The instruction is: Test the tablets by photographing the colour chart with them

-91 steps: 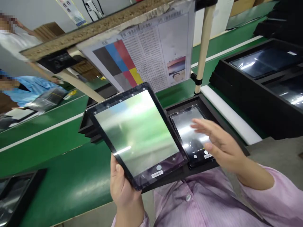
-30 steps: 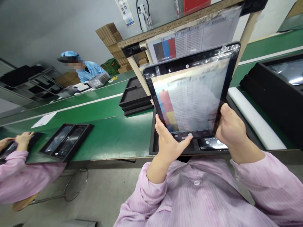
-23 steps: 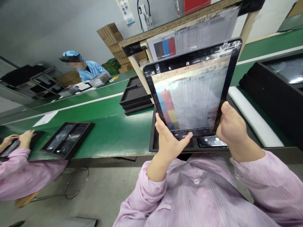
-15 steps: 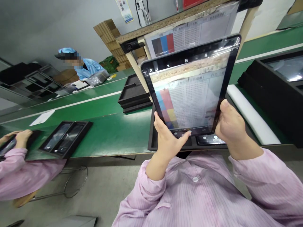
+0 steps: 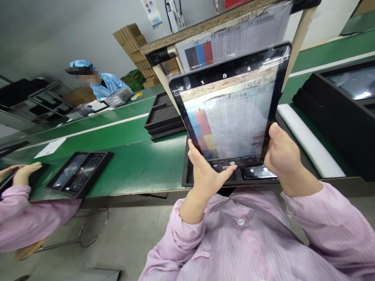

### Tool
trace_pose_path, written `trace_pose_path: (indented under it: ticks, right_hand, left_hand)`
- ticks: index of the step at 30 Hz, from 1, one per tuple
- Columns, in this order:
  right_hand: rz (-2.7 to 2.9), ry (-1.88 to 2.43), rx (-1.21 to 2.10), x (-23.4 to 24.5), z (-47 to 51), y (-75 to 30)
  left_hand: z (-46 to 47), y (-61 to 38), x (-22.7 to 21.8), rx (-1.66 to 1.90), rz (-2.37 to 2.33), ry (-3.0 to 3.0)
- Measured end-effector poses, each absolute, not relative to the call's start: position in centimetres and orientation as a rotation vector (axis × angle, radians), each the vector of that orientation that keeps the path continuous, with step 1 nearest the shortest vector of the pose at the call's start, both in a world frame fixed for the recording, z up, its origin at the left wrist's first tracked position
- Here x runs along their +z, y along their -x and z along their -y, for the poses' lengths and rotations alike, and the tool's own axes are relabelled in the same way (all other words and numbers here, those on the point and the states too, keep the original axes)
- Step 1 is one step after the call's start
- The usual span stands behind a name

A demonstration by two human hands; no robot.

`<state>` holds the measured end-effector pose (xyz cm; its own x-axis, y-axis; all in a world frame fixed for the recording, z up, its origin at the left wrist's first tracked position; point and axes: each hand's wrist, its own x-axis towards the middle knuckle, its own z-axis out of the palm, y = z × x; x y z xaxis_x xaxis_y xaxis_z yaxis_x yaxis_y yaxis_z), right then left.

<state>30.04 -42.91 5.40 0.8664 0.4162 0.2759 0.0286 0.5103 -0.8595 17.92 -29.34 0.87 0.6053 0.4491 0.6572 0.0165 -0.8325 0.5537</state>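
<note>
Both my hands hold a black-framed tablet (image 5: 231, 113) upright and tilted in front of me. Its screen shows a live camera picture of a printed chart with coloured blocks. My left hand (image 5: 205, 175) grips the lower left edge, its thumb beside the round shutter button at the screen's bottom. My right hand (image 5: 284, 156) is closed round the right edge, thumb on the frame. Behind the tablet hangs the paper chart (image 5: 227, 43), partly hidden. Below the tablet another device (image 5: 260, 172) lies in a black foam tray (image 5: 187, 175).
Stacked black trays (image 5: 164, 117) stand behind on the green bench (image 5: 140, 164). Left is a tray with two tablets (image 5: 80, 171), near a co-worker's hand (image 5: 26, 173). A white foam strip (image 5: 313, 144) and a large black tray stack (image 5: 328, 121) lie right. A person in blue (image 5: 105, 84) sits across.
The tablet has shifted slightly left in view, along with the surroundings. My left thumb has moved a little down, off the shutter button's edge. Both hands keep their hold.
</note>
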Motion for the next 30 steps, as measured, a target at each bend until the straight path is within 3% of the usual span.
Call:
trace_pose_path:
  ticks: [5,12,18,24,27,30]
  right_hand:
    - [0.513,1.038,0.266,5.2,43.3,-29.8]
    - [0.945,1.277,0.147,6.9,45.1,-29.0]
    - [1.179,1.522,-0.149,8.6,45.6,-30.3]
    - [1.138,1.609,-0.095,7.7,45.3,-31.4]
    - [0.993,1.645,-0.125,6.4,47.3,-32.4]
    - [0.642,1.948,-0.174,3.0,51.6,-33.6]
  left_hand:
    - [28.3,-17.5,1.2,1.092,-0.298,-1.859]
    - [26.9,-16.8,2.6,0.661,-0.305,-0.968]
    - [27.2,-16.4,1.4,0.558,-0.311,-0.871]
    - [27.4,-15.6,1.0,0.529,-0.444,-0.864]
    - [27.2,-15.1,2.2,0.512,-0.545,-0.860]
    - [25.9,-14.7,3.4,0.398,-0.608,-0.878]
